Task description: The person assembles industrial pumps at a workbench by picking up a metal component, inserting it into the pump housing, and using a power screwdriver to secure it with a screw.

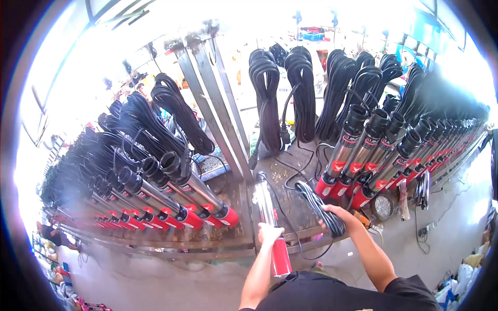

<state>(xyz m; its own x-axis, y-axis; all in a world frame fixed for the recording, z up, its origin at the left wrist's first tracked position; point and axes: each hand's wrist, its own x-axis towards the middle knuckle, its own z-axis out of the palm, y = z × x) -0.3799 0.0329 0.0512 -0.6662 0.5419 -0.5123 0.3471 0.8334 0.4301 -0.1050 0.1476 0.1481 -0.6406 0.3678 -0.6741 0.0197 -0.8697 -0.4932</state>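
Note:
My left hand (271, 234) is wrapped round a tubular pump (280, 258) with a shiny steel body and a red lower end. The pump lies lengthwise at the bench edge, its red end pointing toward me. In my right hand (341, 218) is a bundled coil of black cable (312, 200), gripped near its closer end. A loose loop of the cable hangs between the pump and the coil. Some fingers of the right hand are hidden behind the coil.
Rows of similar pumps stand at left (189, 194) and right (346, 150). Coiled black cables (265, 98) hang above the brown bench (228, 179). A metal post (212, 98) rises mid-bench. A bowl of small metal parts (383, 207) and an orange power tool (363, 220) sit at right.

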